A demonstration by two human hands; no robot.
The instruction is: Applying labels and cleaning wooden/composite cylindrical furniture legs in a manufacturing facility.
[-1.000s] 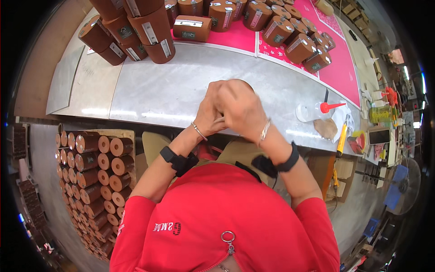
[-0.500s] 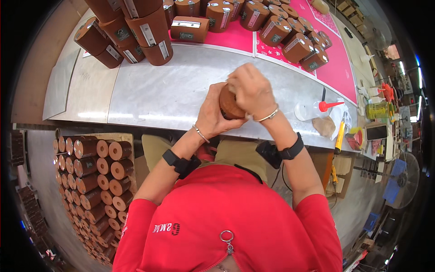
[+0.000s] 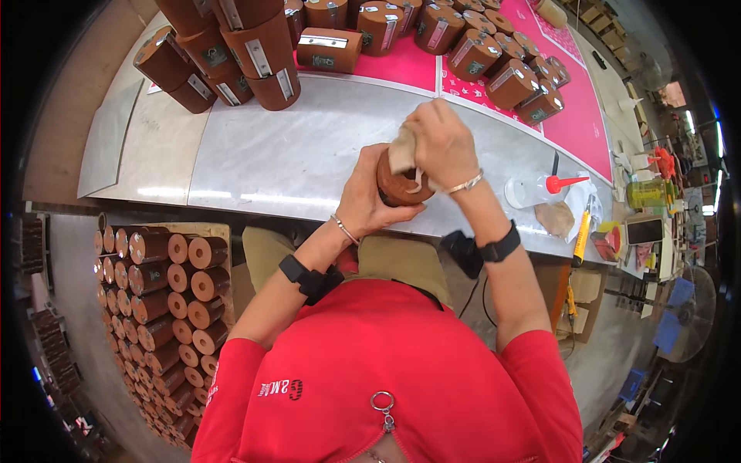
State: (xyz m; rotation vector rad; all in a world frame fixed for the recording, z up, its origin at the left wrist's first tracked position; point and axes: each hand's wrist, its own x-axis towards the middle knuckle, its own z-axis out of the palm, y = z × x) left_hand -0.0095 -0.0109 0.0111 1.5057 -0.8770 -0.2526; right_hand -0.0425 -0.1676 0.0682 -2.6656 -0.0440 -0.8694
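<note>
Near the front edge of the metal-topped table, my left hand (image 3: 363,194) is wrapped round a brown cylinder (image 3: 397,187) with a hole in its end face. That end face is tilted up toward me. My right hand (image 3: 446,147) is closed on a pale beige cloth (image 3: 402,150), held against the cylinder's upper end. A loose strip of the cloth dangles by the hole. My right fingertips are partly hidden behind the cloth.
Brown cylinders with metal strips (image 3: 266,58) are stacked at the back left; several more stand on pink sheets (image 3: 409,72). To the right lie a clear bottle with a red nozzle (image 3: 557,185), a rag (image 3: 554,219) and a yellow cutter (image 3: 581,235). A pallet of cylinders (image 3: 158,309) is below left.
My right hand has shifted slightly right and its wrist has turned, bringing the beige cloth into plain sight. My left hand still holds the cylinder in nearly the same place.
</note>
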